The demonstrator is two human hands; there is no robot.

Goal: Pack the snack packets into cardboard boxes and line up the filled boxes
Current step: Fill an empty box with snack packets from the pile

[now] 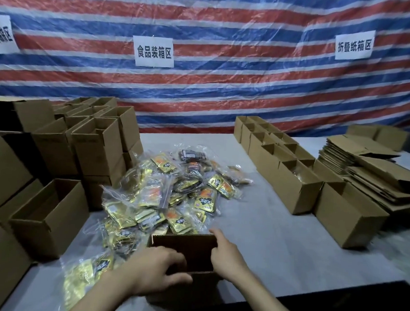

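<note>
An open cardboard box (pixel 183 242) stands at the table's near edge, its inside dark. My left hand (pixel 158 268) grips its near rim, thumb outside and fingers curled over into the opening. At the box's right wall my right hand (pixel 223 251) holds the rim, forefinger stretched along the far corner. Just behind and left of the box lies a heap of gold and clear snack packets (pixel 171 194). More packets (pixel 88 270) lie by my left forearm.
Open boxes are stacked on the left (pixel 98 146), with one low open box (pixel 53 217) near the packets. A row of open boxes (pixel 292 173) runs along the right, beside flat folded cartons (pixel 363 169). A striped tarp with paper signs (pixel 154 51) hangs behind.
</note>
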